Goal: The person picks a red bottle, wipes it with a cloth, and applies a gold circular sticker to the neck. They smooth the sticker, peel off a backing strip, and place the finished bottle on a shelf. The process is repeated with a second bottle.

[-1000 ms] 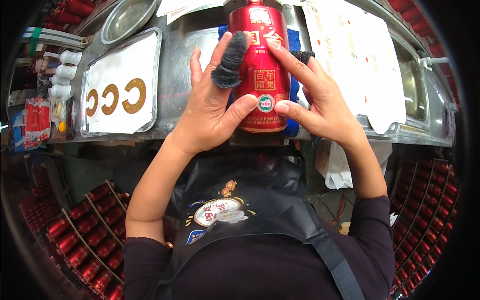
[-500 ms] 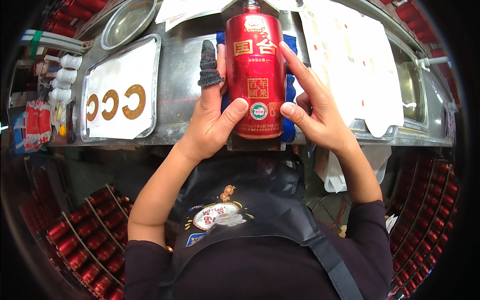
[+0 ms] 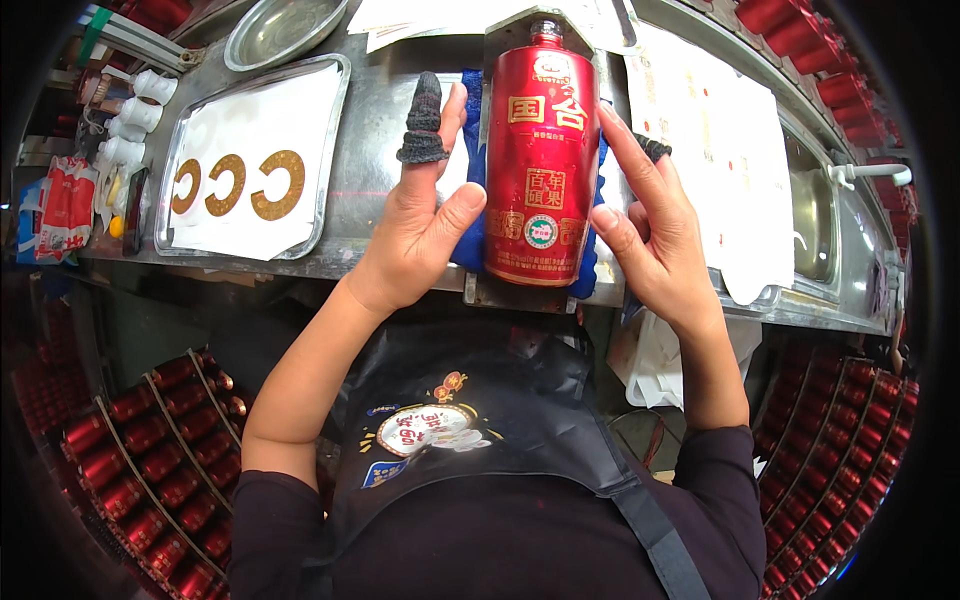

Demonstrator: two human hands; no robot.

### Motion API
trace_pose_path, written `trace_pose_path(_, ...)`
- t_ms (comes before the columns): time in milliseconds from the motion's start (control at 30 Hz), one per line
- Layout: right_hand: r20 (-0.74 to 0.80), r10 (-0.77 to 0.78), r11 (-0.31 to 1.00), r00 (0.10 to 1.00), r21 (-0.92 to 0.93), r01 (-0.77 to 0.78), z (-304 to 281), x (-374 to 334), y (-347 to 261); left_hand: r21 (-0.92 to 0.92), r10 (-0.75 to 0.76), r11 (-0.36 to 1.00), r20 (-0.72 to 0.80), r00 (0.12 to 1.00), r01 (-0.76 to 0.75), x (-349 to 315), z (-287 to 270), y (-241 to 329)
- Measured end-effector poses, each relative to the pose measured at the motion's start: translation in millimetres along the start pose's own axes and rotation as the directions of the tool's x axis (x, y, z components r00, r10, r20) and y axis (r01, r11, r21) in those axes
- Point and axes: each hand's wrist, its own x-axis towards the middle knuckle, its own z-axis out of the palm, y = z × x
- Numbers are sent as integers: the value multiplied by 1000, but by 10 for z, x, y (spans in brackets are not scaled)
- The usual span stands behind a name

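Note:
A glossy red bottle (image 3: 543, 160) with gold markings and a narrow dark neck lies on a blue cloth (image 3: 470, 235) at the bench's front edge, its neck away from me. On its left my left hand (image 3: 415, 220) is open, thumb and fingers stretched, with a gap to the bottle. A dark knitted sleeve (image 3: 425, 125) covers one of its fingers. My right hand (image 3: 655, 225) is also open, index finger and thumb along the bottle's right side; whether they touch it I cannot tell. Another dark sleeve (image 3: 652, 148) shows on a right finger.
At left, a metal tray (image 3: 335, 150) holds white paper with gold C-shaped pieces (image 3: 277, 185). A round metal bowl (image 3: 240, 55) stands behind it, white spools (image 3: 150, 90) farther left. White printed sheets (image 3: 730, 170) lie at right, beside a metal basin (image 3: 820, 235). Racks of red bottles (image 3: 150, 460) stand below.
My left hand has come away from the bottle, and my right thumb has slid off its front to its side. The whole view has shifted a little.

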Motion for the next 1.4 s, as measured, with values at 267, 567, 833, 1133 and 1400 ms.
trace_pose_path(267,67,13,993,998,-116,-5,54,41,-159,452,115,870,204,972,-198,59,47,94)
trace_pose_path(567,116,88,993,989,-93,-78,16,30,-184,464,104,866,203,974,-189,40,32,141)
trace_pose_path(833,126,70,989,990,-135,-52,21,42,-161,457,90,871,212,973,-180,63,22,163)
trace_pose_path(1133,116,124,984,986,-142,-107,19,68,-140,444,104,877,195,975,-183,59,33,136)
trace_pose_path(1400,82,27,994,996,-111,-18,62,91,-150,448,108,875,189,976,-184,44,20,127)
